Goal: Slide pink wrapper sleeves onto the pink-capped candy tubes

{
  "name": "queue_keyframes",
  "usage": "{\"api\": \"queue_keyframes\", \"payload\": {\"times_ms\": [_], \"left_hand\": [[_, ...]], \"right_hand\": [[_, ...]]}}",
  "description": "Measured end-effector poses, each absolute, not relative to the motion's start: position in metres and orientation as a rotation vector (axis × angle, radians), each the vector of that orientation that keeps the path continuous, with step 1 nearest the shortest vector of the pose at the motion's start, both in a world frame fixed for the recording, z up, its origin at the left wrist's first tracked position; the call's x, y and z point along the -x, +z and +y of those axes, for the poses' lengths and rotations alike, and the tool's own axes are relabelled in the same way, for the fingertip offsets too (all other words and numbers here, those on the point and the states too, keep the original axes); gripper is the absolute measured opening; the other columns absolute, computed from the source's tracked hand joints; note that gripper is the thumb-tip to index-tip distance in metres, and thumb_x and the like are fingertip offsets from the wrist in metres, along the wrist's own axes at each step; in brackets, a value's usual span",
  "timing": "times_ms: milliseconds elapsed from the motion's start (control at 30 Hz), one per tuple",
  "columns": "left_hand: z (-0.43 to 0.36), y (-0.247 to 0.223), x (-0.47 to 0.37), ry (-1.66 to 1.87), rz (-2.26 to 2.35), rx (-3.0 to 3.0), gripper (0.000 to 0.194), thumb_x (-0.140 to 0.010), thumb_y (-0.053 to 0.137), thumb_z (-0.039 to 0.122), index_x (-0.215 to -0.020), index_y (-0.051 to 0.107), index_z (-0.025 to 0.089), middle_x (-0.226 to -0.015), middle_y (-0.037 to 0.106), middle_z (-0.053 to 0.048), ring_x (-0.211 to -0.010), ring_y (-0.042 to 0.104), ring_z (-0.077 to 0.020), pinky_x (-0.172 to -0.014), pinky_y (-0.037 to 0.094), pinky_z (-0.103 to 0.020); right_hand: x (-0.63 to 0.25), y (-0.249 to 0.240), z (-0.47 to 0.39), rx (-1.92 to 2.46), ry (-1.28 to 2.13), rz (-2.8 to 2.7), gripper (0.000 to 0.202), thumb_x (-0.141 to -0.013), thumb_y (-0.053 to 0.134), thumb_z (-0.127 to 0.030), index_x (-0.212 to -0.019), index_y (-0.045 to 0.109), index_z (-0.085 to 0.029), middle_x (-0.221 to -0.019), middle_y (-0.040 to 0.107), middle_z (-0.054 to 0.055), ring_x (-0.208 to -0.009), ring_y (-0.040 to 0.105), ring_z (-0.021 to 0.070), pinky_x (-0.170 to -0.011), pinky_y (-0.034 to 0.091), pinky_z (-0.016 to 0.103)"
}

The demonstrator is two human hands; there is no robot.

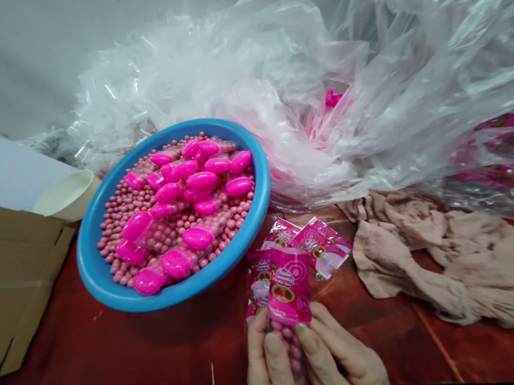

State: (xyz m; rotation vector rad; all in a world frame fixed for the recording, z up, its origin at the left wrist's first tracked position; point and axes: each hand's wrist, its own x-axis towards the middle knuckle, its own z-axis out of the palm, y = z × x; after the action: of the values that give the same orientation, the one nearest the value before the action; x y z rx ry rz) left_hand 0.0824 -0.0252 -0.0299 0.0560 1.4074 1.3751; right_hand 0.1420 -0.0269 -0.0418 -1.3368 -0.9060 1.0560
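Observation:
At the table's near edge, my left hand (270,369) and my right hand (342,359) are both closed around a clear container of pink balls (292,348). A pink printed packet (288,287) covers the far end of this container. My thumbs lie on top, close to the packet's lower edge, and my other fingers grip the sides. Just beyond my hands, several more pink printed packets (322,246) lie flat on the table. A blue basin (181,299) to the left holds loose pink balls (121,215) and several clear containers with bright pink ends (202,180).
Crumpled clear plastic bags (201,66) pile up against the wall. A beige cloth (447,255) lies on the red table (140,349) at right. A cardboard box (5,272) and a pale bowl (66,197) stand at left. More pink packets (490,153) show under plastic at far right.

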Motion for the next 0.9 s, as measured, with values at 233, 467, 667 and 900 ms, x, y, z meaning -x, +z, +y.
{"api": "queue_keyframes", "payload": {"times_ms": [233, 467, 667, 900], "left_hand": [[-0.019, -0.037, -0.082, 1.262, 1.299, -0.069, 0.036, -0.055, 0.081, 0.043, -0.086, 0.075, 0.025, -0.084, 0.076, -0.003, -0.073, 0.069, -0.0159, -0.067, 0.054, -0.020], [-0.011, -0.024, -0.053, 1.184, 1.457, -1.001, 0.030, -0.069, 0.068, 0.049, -0.081, 0.078, 0.024, -0.091, 0.069, -0.008, -0.093, 0.061, -0.0239, -0.076, 0.049, -0.026], [0.001, -0.016, -0.049, 0.977, 1.198, -0.804, 0.037, -0.060, 0.077, 0.043, -0.088, 0.075, 0.019, -0.073, 0.067, -0.006, -0.063, 0.060, -0.0175, -0.052, 0.046, -0.023], [0.003, -0.021, -0.056, 1.076, 1.024, -0.421, 0.025, -0.069, 0.072, 0.040, -0.075, 0.074, 0.015, -0.076, 0.070, -0.009, -0.085, 0.063, -0.0253, -0.086, 0.045, -0.036]], "right_hand": [[-0.152, -0.053, -0.024, 1.410, 1.145, -0.906, 0.025, -0.075, 0.068, -0.036, -0.095, 0.071, -0.022, -0.089, 0.070, 0.005, -0.080, 0.066, 0.0202, -0.071, 0.054, 0.023], [-0.167, -0.047, -0.040, 1.518, 1.200, -0.928, 0.033, -0.083, 0.056, -0.045, -0.106, 0.068, -0.025, -0.100, 0.070, 0.004, -0.093, 0.064, 0.0205, -0.081, 0.051, 0.024], [-0.169, -0.060, -0.049, 1.507, 1.403, -1.138, 0.037, -0.085, 0.053, -0.044, -0.112, 0.063, -0.020, -0.098, 0.071, 0.007, -0.088, 0.067, 0.0204, -0.076, 0.053, 0.024], [-0.140, -0.067, -0.039, 1.347, 1.448, -1.172, 0.017, -0.086, 0.046, -0.032, -0.087, 0.057, -0.019, -0.074, 0.069, 0.001, -0.061, 0.066, 0.0115, -0.057, 0.049, 0.013]]}}
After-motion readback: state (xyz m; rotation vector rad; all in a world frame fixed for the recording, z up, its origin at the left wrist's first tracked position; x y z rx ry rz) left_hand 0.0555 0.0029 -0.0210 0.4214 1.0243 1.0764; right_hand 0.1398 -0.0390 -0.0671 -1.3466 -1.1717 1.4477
